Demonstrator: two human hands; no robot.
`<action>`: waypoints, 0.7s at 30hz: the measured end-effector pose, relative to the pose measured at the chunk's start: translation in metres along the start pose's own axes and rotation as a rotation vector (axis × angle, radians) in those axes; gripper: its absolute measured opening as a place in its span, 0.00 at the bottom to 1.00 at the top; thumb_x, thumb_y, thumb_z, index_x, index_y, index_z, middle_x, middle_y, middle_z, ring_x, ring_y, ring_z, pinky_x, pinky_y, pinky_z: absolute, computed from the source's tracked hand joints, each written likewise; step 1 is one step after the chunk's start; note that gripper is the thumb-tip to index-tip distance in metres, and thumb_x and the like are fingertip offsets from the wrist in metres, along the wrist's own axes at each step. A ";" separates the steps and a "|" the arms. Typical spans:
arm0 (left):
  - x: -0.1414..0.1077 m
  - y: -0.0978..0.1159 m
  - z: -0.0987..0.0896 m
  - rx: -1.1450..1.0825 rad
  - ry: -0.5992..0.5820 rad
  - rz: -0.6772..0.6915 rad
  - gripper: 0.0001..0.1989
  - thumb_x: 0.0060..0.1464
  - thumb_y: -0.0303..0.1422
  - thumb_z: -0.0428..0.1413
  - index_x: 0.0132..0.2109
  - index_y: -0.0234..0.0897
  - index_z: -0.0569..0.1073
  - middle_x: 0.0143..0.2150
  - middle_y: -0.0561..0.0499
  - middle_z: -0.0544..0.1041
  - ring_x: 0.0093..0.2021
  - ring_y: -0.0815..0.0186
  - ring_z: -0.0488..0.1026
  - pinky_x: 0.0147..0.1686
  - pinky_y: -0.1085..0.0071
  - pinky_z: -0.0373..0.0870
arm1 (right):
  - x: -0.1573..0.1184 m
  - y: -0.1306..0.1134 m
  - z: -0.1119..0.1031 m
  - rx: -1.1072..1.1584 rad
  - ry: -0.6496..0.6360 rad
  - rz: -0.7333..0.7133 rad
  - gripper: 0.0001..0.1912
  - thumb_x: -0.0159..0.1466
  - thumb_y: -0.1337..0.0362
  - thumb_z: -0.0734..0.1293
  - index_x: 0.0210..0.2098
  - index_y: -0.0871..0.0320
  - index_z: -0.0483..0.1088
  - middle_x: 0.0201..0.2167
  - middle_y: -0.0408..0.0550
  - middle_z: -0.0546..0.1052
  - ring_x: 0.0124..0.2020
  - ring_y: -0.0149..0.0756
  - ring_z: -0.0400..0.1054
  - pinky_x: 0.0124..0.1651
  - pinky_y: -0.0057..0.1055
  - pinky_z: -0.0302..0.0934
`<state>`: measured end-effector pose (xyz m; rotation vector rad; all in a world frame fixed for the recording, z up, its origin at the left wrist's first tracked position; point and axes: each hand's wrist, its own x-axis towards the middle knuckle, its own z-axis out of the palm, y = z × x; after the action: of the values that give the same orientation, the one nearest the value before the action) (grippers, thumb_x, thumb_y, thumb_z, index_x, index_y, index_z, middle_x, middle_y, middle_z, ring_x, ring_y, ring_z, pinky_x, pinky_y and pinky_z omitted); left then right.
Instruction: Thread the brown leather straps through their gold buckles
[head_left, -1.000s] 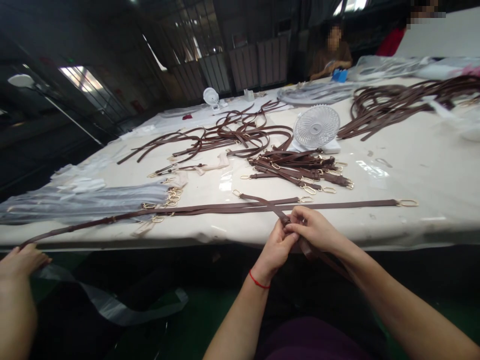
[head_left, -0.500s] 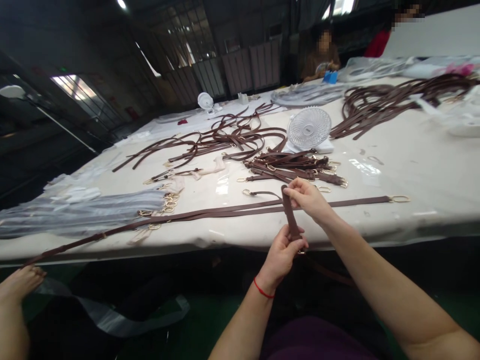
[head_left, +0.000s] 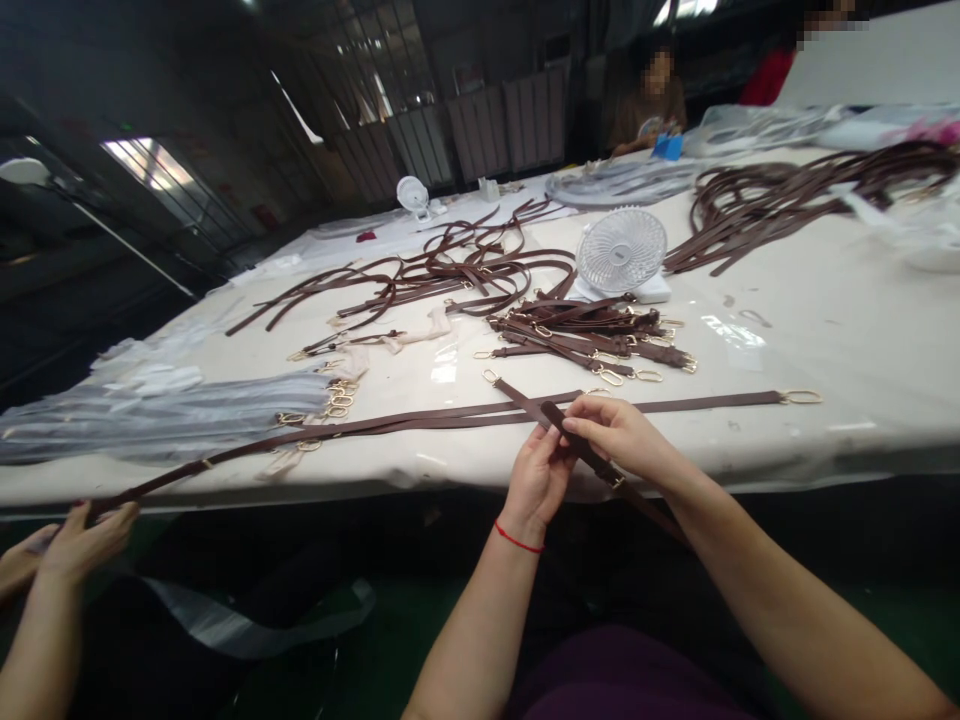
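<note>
Both of my hands grip a dark brown leather strap (head_left: 592, 459) at the table's front edge. My left hand (head_left: 538, 472), with a red cord at the wrist, is closed around it from below. My right hand (head_left: 619, 432) pinches it near its rounded tip, thumb on top. A gold buckle (head_left: 618, 482) sits on the strap just below my right hand. The strap's other part reaches over the table to a gold ring (head_left: 490, 377). Behind my hands, a long brown strap (head_left: 720, 402) lies along the table, ending in a gold oval ring (head_left: 801, 397).
A co-worker's hands (head_left: 90, 540) hold the far left end of the long strap. Beyond my hands are a pile of buckled straps (head_left: 585, 330) and a white fan (head_left: 622, 250). Plastic-wrapped straps (head_left: 187, 415) lie left; loose straps (head_left: 772, 205) lie right.
My left hand has moved up and left along the strap, close to my right hand. The strap's tip has tilted leftward and the buckle has come into view. A co-worker's second hand has appeared.
</note>
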<state>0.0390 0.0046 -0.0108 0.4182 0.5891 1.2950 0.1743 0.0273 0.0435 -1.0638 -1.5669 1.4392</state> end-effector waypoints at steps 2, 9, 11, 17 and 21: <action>0.004 0.005 -0.001 -0.022 0.047 0.008 0.09 0.54 0.28 0.60 0.43 0.33 0.72 0.38 0.48 0.76 0.39 0.68 0.74 0.44 0.72 0.70 | -0.004 0.003 -0.001 -0.021 0.012 0.009 0.14 0.60 0.53 0.66 0.29 0.58 0.68 0.23 0.43 0.74 0.20 0.30 0.62 0.23 0.26 0.54; 0.002 0.018 0.001 -0.059 0.057 0.045 0.06 0.59 0.30 0.55 0.42 0.31 0.70 0.47 0.38 0.76 0.51 0.56 0.73 0.52 0.61 0.68 | -0.008 0.020 -0.001 -0.103 -0.036 0.079 0.16 0.60 0.53 0.66 0.24 0.58 0.66 0.19 0.41 0.70 0.20 0.30 0.60 0.23 0.26 0.51; -0.002 0.016 0.005 -0.043 0.007 0.068 0.07 0.59 0.30 0.55 0.42 0.32 0.70 0.48 0.38 0.76 0.52 0.56 0.72 0.54 0.60 0.67 | -0.007 0.023 0.002 -0.102 -0.028 0.077 0.15 0.60 0.54 0.66 0.24 0.58 0.66 0.20 0.42 0.70 0.22 0.32 0.62 0.25 0.26 0.53; -0.012 0.000 0.015 0.031 -0.046 0.135 0.08 0.59 0.32 0.54 0.45 0.35 0.71 0.51 0.42 0.74 0.55 0.60 0.69 0.56 0.62 0.63 | -0.004 0.035 0.014 -0.154 0.100 -0.037 0.15 0.62 0.57 0.65 0.23 0.57 0.64 0.25 0.44 0.73 0.29 0.37 0.68 0.33 0.30 0.60; -0.013 -0.005 0.014 0.022 -0.035 0.129 0.11 0.57 0.32 0.57 0.46 0.33 0.72 0.49 0.43 0.74 0.54 0.61 0.69 0.57 0.64 0.61 | -0.007 0.035 0.021 -0.192 0.192 -0.162 0.10 0.66 0.59 0.62 0.29 0.56 0.66 0.38 0.47 0.76 0.43 0.40 0.70 0.43 0.31 0.62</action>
<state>0.0500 -0.0089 -0.0004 0.5023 0.5543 1.4024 0.1605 0.0136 0.0068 -1.1216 -1.6341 1.0625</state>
